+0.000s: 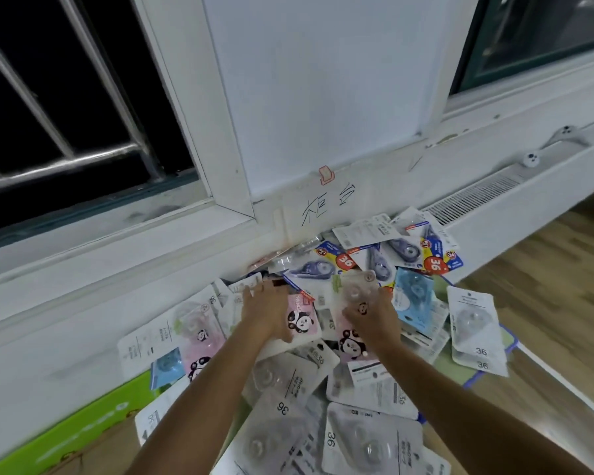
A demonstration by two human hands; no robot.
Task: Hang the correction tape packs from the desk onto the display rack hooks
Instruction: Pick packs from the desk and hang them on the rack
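Reaching into a heap of correction tape packs, both hands lie palm-down among the cards. The fingers of the left hand are stretched forward and lie close together, their tips resting on a pale pack near the far edge of the heap; whether they pinch anything under them cannot be told. A pink panda pack lies just beside this hand, touching its thumb side. The right hand is turned a little inward, and its fingers curl round a clear-fronted pack with a small panda face, which stands tilted up from the pile in front of the hand. Both forearms run down to the bottom edge of the view, bare.

Around the hands the packs lie loose and overlapping, some face up, some face down, many marked "36". Blue-and-yellow packs with red price rounds sit at the far side against the wall, a light blue pack lies right of the right hand, and white packs hang over the right edge of the desk, whose green top with a blue rim shows there. A green box lies at the lower left.

Behind the heap rises a white window frame with a handwritten paper label taped to it. A dark window with metal bars is at the left, a white vent grille at the right, and wooden floor beyond the desk.
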